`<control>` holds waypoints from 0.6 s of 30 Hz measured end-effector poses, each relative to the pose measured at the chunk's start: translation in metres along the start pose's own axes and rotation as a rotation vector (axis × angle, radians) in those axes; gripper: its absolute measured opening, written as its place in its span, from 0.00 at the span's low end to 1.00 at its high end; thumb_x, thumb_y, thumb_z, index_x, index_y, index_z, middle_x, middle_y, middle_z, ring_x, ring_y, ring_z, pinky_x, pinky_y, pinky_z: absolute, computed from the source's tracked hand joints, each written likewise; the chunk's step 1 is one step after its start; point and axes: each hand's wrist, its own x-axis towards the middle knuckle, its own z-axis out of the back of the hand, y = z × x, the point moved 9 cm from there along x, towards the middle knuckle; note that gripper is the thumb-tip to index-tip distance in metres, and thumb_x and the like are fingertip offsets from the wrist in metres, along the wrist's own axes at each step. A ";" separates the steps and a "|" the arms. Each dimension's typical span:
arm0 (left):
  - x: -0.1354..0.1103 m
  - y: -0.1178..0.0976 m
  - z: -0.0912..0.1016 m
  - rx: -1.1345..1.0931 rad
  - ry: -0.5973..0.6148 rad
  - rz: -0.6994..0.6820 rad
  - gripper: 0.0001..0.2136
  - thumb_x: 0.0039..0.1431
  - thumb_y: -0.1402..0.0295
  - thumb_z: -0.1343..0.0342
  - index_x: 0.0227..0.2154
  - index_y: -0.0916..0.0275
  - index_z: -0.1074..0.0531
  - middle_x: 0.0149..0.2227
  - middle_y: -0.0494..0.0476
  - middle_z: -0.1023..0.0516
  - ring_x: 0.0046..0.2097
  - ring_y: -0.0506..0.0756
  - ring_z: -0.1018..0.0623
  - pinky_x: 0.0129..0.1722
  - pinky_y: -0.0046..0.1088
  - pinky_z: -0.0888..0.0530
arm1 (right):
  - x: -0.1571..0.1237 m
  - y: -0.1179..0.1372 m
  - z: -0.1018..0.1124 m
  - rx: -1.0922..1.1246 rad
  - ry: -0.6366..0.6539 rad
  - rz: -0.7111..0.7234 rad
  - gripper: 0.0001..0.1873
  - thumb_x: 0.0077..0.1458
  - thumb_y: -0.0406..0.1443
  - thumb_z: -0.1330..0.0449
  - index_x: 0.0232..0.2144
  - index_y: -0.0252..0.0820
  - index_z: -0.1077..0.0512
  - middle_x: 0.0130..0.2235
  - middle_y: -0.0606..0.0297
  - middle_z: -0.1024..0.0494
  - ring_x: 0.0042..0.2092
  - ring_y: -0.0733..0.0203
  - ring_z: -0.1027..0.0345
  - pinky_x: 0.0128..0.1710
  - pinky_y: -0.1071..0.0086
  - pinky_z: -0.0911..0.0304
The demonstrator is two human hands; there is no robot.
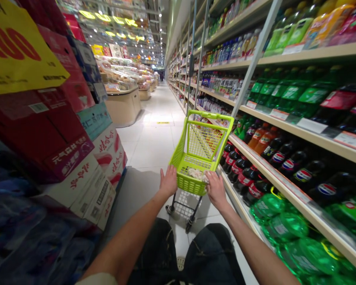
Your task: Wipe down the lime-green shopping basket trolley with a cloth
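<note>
Glossy lime plastic cart (200, 152), shiny pale floor tiles (150, 144), matt cardboard boxes (86, 186)

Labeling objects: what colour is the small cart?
Lime green cart, clearest in the head view.

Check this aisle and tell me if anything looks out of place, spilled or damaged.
Nothing looks spilled or damaged. One oddity: the green cart, with the left hand and right hand at its rear rim, sits skewed toward the drinks shelf, carrying a crumpled whitish wad.

Left hand (168, 180) and right hand (215, 189) grip the green cart (195, 152) beside drink shelves (299, 134).
</note>
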 end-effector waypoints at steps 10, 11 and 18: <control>-0.001 -0.013 -0.002 0.004 -0.006 -0.124 0.28 0.49 0.76 0.58 0.57 0.67 0.50 0.61 0.59 0.51 0.62 0.56 0.54 0.58 0.46 0.56 | 0.026 0.052 -0.043 0.080 -0.009 0.045 0.25 0.47 0.22 0.53 0.49 0.35 0.36 0.53 0.53 0.36 0.56 0.54 0.48 0.54 0.54 0.52; -0.001 -0.014 -0.001 -0.003 -0.007 -0.134 0.28 0.49 0.76 0.58 0.57 0.66 0.49 0.61 0.59 0.51 0.62 0.56 0.53 0.58 0.46 0.56 | 0.024 0.048 -0.041 0.078 -0.019 0.063 0.25 0.48 0.22 0.54 0.49 0.36 0.36 0.53 0.54 0.36 0.57 0.54 0.49 0.54 0.54 0.53; 0.002 -0.024 0.002 -0.051 0.010 -0.180 0.29 0.47 0.77 0.55 0.56 0.67 0.49 0.61 0.62 0.50 0.62 0.57 0.53 0.58 0.42 0.52 | 0.002 0.023 -0.016 0.064 -0.217 0.112 0.22 0.52 0.24 0.54 0.49 0.39 0.35 0.55 0.56 0.38 0.60 0.57 0.57 0.55 0.54 0.53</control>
